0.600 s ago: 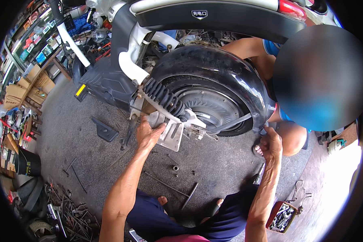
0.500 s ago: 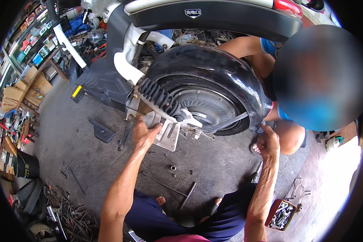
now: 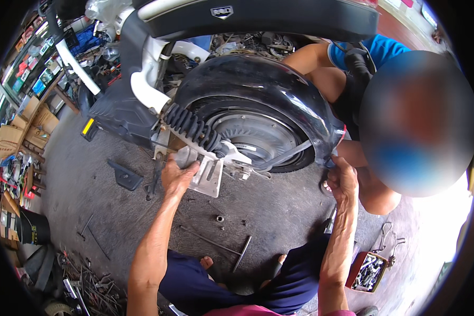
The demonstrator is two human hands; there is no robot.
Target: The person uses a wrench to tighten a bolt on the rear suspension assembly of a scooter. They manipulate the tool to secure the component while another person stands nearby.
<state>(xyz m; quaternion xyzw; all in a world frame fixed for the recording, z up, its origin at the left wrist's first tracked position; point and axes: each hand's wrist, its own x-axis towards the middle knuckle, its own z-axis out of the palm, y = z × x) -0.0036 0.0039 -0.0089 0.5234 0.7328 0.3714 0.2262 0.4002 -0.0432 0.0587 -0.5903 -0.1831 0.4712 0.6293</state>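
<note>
My left hand [image 3: 177, 175] is closed around a silver metal bracket [image 3: 209, 180] with slots in it, beside the wheel's axle end. My right hand [image 3: 344, 178] grips the lower rear end of a glossy black fender [image 3: 247, 71], fingers curled in at its edge. The fender arches over the rear wheel [image 3: 260, 134] of a scooter lying partly over. A black coil shock absorber [image 3: 192, 126] runs down to the axle area, just above my left hand. A grey fender stay [image 3: 287, 157] crosses the wheel's lower side.
Across the wheel a person in blue [image 3: 389, 50] crouches close to my right hand. On the floor lie a T-handle wrench [image 3: 242, 253], a socket [image 3: 220, 218] and a black plastic part [image 3: 125, 175]. A box of sockets [image 3: 367, 273] stands right; a black bucket [image 3: 34, 227] left.
The scooter, fender and both hands appear shifted slightly left in view. The crouching person's head sits lower and more of the blue sleeve shows. Both my grips stay the same.
</note>
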